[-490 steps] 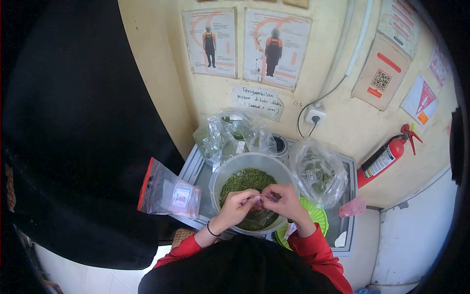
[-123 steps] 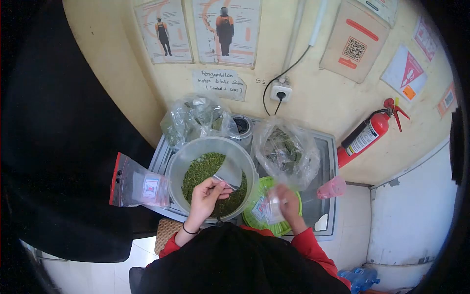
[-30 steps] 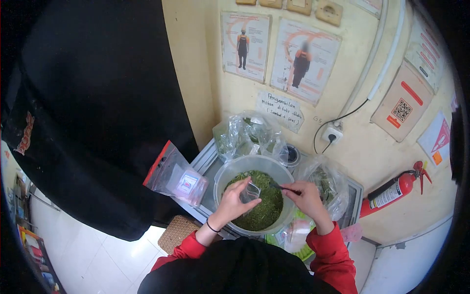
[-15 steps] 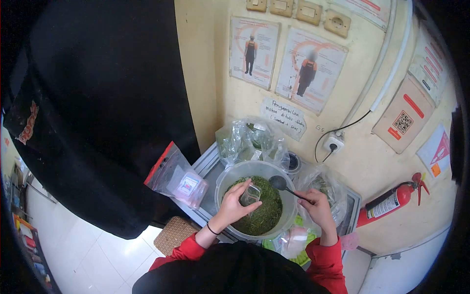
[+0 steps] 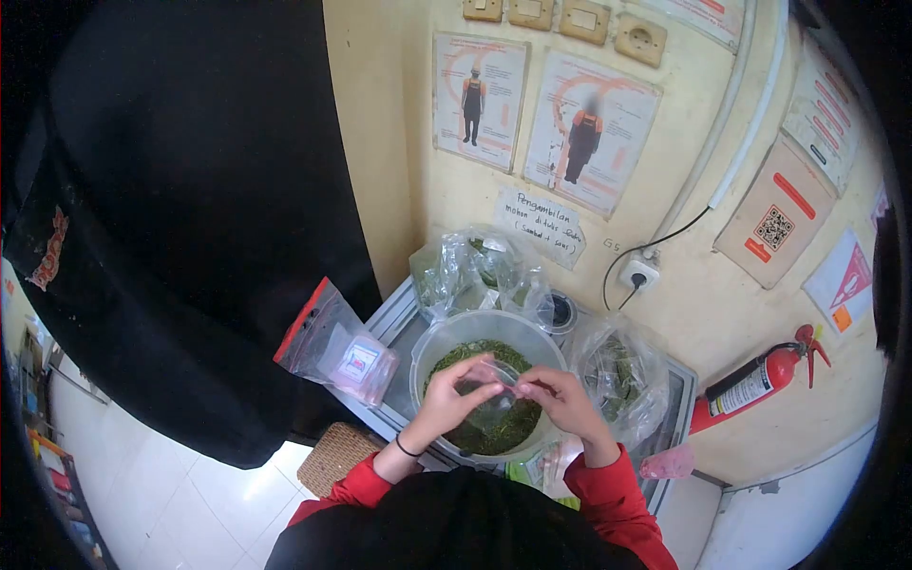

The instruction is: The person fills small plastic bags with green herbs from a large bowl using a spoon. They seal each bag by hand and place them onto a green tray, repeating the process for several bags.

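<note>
A small clear plastic bag [image 5: 492, 391] is stretched between my two hands over the tub. My left hand [image 5: 450, 397] pinches its near left side, thumb and fingers closed on it. The fingertips of my right hand [image 5: 564, 397] are closed on its right edge. Beneath them stands a wide translucent plastic tub [image 5: 421, 356] with finely chopped green herbs [image 5: 499, 439] inside. The bag and my hands cover part of the herbs. No spoon shows in this view.
The tub stands on a grey metal table [image 5: 404, 328]. Behind it lies a clear bag of greens [image 5: 465, 275], beside a dark round container [image 5: 563, 310]. Another bag [image 5: 622, 375] sits right. A red-topped zip bag [image 5: 337, 347] lies left; a fire extinguisher [image 5: 765, 380] hangs right.
The black spoon in my right hand is gone from view. My right hand has moved left to meet the clear bag, which both hands now grip. The camera view has shifted slightly.
</note>
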Available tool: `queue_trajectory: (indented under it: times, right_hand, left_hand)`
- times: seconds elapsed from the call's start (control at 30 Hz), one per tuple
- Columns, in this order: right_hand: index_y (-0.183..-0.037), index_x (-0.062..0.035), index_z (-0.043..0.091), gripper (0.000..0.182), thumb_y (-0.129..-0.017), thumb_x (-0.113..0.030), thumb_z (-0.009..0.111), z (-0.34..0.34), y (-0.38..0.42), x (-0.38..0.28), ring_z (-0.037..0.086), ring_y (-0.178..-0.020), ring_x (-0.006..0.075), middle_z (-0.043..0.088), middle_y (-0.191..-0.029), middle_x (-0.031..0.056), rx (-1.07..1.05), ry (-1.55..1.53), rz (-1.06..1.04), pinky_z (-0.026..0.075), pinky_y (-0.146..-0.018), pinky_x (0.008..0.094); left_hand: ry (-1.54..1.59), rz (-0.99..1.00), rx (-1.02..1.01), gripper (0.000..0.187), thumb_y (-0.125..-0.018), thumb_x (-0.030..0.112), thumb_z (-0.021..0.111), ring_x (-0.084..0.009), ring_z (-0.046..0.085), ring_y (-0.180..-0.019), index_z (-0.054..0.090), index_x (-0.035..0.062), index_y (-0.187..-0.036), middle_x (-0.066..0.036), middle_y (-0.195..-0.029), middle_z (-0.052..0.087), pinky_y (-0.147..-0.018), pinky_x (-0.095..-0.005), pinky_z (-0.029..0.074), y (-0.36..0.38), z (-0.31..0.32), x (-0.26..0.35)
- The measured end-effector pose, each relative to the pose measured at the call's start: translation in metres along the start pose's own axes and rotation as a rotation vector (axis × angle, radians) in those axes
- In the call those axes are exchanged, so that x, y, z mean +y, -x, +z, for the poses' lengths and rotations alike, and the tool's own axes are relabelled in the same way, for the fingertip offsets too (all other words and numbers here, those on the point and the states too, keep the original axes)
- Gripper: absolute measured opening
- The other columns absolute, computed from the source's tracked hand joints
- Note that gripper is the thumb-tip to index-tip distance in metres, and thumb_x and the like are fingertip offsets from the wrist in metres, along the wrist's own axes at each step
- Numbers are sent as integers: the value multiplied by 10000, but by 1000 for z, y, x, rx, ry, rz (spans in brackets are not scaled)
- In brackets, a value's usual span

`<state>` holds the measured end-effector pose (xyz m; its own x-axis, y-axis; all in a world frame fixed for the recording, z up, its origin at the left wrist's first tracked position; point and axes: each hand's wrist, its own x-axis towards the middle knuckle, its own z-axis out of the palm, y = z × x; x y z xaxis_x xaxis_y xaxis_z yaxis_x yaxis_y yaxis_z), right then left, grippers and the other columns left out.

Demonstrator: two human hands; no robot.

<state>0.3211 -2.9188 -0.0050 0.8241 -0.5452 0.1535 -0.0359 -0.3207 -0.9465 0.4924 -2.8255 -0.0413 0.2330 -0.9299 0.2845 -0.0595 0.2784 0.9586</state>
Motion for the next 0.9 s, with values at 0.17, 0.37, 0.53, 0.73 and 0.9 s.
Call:
queue_trajectory:
  times: [0.17,0.37,0.53,0.73,0.9]
  right_hand:
    - [-907,-2,589,116,-797,-36,568,7,-1,2,530,-714,83,585,-794,24,137,-207,133,426,-650,217]
    - [-835,11,618,85,-773,-40,589,5,2,10,530,-615,70,589,-694,19,148,-259,157,426,-564,206]
    - [-776,9,600,51,-748,-33,590,9,3,17,481,-596,50,544,-657,-6,148,-197,78,381,-545,190]
    - [-747,9,578,53,-740,-41,595,14,-1,11,440,-594,51,513,-646,-15,119,-104,-4,354,-543,204]
    - [-730,8,579,75,-722,-61,603,14,-3,3,451,-566,67,522,-621,22,97,3,-79,361,-509,220]
  left_hand:
    - [354,-139,-45,172,-846,69,522,-114,573,-771,506,-33,-982,-54,-840,580,-739,-243,472,2,-2,-14]
    - [474,-160,-55,133,-874,95,473,-130,574,-771,494,-28,-920,-82,-836,576,-726,-273,498,4,5,-6]
    - [387,-162,-45,153,-886,105,449,-134,578,-749,503,-30,-936,-73,-809,573,-688,-267,512,8,8,-1]
    - [268,-142,-60,129,-879,58,445,-147,597,-709,515,-37,-931,-79,-790,587,-647,-259,511,9,12,6]
    - [202,-90,-133,122,-871,45,456,-143,600,-697,514,-41,-935,-81,-770,593,-641,-251,506,9,18,11]
